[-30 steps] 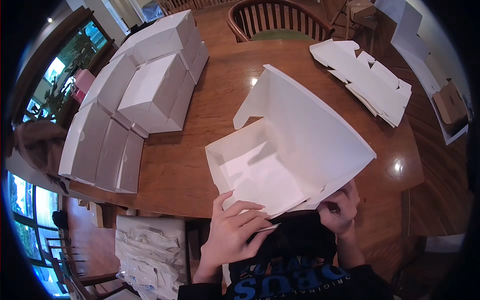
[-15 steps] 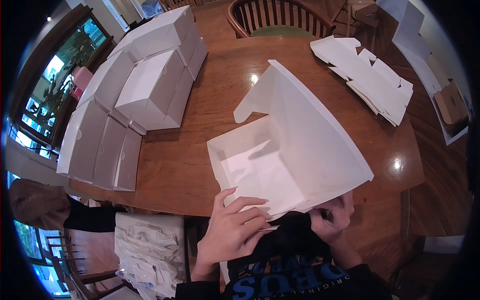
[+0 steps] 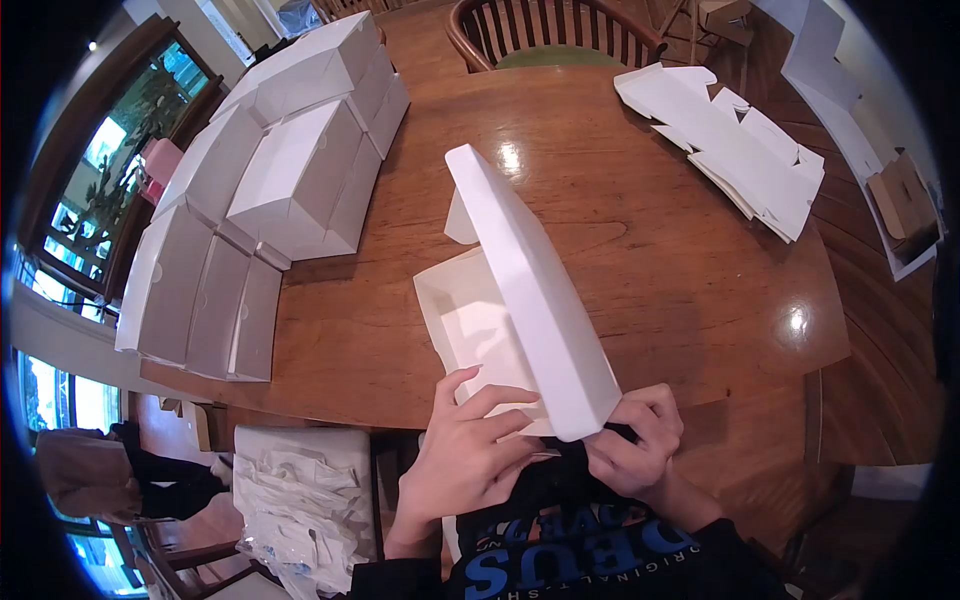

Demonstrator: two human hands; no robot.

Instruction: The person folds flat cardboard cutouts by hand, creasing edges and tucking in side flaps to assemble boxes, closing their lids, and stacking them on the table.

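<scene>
A white cardboard box (image 3: 560, 320) sits near the table's front edge, its lid tilted up and partly folded over the tray. The inside of the tray shows on the left, and a side flap (image 3: 460, 222) hangs from the lid's far end. My left hand (image 3: 470, 450) grips the tray's near wall, fingers reaching inside over the edge and the thumb hidden. At the lid's near right corner, my right hand (image 3: 637, 440) has its fingers curled against the cardboard; the lid partly hides what the fingertips pinch.
Folded white boxes (image 3: 290, 175) stand stacked at the table's left. Flat white box blanks (image 3: 735, 150) lie at the far right. A wooden chair (image 3: 555, 40) is behind the table. Wrapped white items (image 3: 300, 500) rest on a seat at lower left; a person (image 3: 130, 475) is beyond.
The lid has swung leftward over the tray, showing its outer face now. My right hand moved slightly left with it. My left hand stays almost in place.
</scene>
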